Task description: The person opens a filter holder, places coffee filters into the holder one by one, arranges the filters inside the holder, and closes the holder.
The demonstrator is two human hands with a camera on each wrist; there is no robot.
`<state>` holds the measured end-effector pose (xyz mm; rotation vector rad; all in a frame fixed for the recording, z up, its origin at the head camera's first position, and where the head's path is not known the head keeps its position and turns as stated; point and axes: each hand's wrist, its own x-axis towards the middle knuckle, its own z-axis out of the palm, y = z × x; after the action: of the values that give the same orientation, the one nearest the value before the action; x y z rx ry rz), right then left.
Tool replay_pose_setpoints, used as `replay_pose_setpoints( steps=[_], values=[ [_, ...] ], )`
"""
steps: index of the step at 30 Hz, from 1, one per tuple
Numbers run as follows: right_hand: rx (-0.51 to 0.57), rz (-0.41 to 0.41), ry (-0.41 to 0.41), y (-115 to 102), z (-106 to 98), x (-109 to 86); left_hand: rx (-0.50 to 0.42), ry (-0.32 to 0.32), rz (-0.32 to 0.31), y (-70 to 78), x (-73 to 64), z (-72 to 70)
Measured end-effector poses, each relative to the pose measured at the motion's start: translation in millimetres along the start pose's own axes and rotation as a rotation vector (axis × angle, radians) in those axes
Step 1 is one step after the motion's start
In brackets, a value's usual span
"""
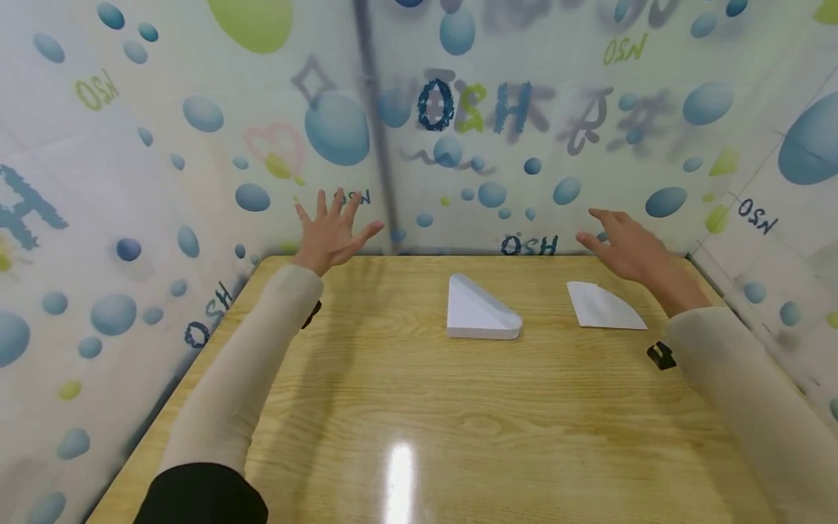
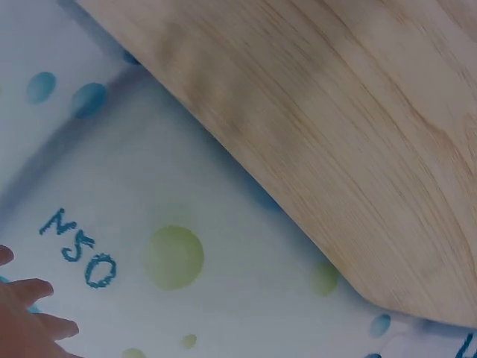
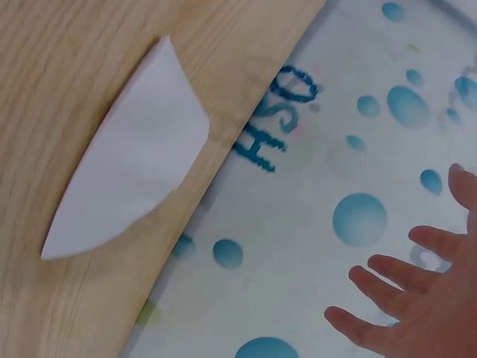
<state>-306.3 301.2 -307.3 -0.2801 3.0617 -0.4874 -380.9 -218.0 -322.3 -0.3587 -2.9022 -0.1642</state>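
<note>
My left hand (image 1: 332, 236) is raised over the table's far left edge, fingers spread and straight, holding nothing. On the other side, my right hand (image 1: 626, 246) hovers above the far right part of the table with its fingers extended and nothing in them. Below and left of the right hand lies a folded white paper (image 1: 604, 307), a wedge with one curved edge; the right wrist view shows the paper (image 3: 134, 156) close to the table edge. Between the hands sits a white, triangular, shallow holder (image 1: 481, 311) with a rounded corner. Neither hand touches these things.
The wooden table (image 1: 497, 407) reaches back to a hanging cloth (image 1: 419, 182) printed with blue and green spots and letters. More of that cloth flanks the table at left and right. A bright light reflection lies on the near tabletop.
</note>
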Motion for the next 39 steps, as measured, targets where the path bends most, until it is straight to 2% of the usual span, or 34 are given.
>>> replay_pose_setpoints(
  steps=[9, 12, 20, 25, 30, 33, 36, 39],
  values=[
    [0.104, -0.089, 0.032, -22.4, 19.7, -21.3, -0.104, 0.034, -0.003, 23.1, -12.9, 7.1],
    [0.138, -0.105, 0.041, -29.3, 24.5, -28.1, -0.133, 0.036, -0.001, 31.1, -21.6, 14.0],
    [0.261, -0.158, 0.092, -45.4, 38.5, -44.5, -0.289, 0.052, 0.046, 54.8, -49.0, 37.6],
    [0.319, -0.166, 0.085, -52.7, 52.2, -48.2, -0.414, 0.006, 0.059, 69.0, -61.6, 48.7],
    [0.362, -0.152, 0.067, -55.0, 65.8, -47.3, -0.662, -0.033, 0.032, 80.0, -68.4, 54.9],
    [0.362, -0.152, 0.040, -55.1, 72.5, -46.5, -0.780, -0.064, 0.026, 84.1, -70.4, 60.4],
    [0.377, -0.155, 0.016, -54.0, 77.2, -47.3, -0.850, -0.111, 0.026, 88.9, -71.1, 65.5],
    [0.399, -0.152, -0.002, -53.0, 80.4, -48.8, -0.908, -0.158, -0.003, 93.6, -70.2, 70.6]
  ],
)
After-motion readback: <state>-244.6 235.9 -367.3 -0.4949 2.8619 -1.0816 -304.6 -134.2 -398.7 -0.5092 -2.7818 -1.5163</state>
